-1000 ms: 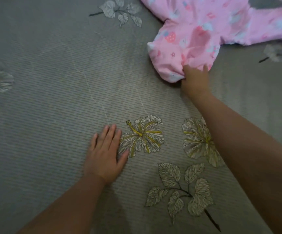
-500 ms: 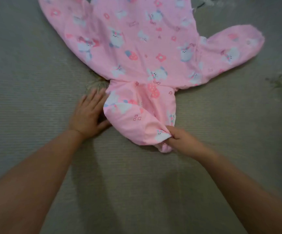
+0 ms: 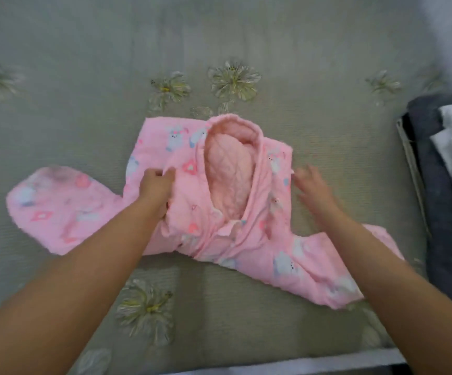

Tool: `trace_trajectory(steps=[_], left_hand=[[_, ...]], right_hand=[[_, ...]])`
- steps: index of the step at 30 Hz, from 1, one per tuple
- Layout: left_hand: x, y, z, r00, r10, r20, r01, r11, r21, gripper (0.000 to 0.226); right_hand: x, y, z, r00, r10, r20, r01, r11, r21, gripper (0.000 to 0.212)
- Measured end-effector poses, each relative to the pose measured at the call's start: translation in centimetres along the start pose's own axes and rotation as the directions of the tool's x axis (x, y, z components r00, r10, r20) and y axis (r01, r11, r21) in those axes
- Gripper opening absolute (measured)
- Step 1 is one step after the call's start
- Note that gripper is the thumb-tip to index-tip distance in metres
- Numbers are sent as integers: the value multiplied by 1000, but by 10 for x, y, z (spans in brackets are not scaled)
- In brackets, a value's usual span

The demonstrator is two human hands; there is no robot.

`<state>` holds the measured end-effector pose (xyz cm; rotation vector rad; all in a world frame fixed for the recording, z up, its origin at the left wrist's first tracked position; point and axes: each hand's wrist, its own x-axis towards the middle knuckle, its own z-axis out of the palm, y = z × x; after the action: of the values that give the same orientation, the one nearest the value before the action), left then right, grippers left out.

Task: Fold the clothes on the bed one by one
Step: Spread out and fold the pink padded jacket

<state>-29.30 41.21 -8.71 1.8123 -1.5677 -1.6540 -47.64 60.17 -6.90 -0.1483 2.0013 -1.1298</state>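
Pink quilted cloth, the garment (image 3: 211, 201) lies rumpled in the middle of the bed (image 3: 84, 50), one sleeve (image 3: 57, 209) spread flat to the left. It looks soft, padded and light, likely to bunch rather than crease sharply. The left hand (image 3: 155, 189) pinches the fabric beside the open neck (image 3: 230, 169), a fair hold for pulling the front flat. The right hand (image 3: 314, 190), blurred, hovers with fingers spread at the garment's right edge. Farther right sits a basket (image 3: 411, 169) of dark and white clothes.

Left hand (image 3: 155, 189) with fingers curled into a grip, right hand (image 3: 313, 189) open, blurred.
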Motion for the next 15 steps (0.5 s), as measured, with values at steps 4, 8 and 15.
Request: trace_trajectory(steps=[4, 8, 15], left_hand=[[-39, -43, -27, 946, 306, -112, -252, 905, 341, 32], [-93, -104, -54, 720, 634, 281, -573, 315, 756, 68], [-110, -160, -84, 958, 275, 85, -201, 425, 883, 38]], right_hand=[[-66, 77, 30, 942, -144, 303, 282, 828, -485, 67], [-94, 122, 69, 953, -128, 273, 301, 424, -854, 41], [-116, 139, 109, 940, -101, 327, 330, 511, -793, 62]])
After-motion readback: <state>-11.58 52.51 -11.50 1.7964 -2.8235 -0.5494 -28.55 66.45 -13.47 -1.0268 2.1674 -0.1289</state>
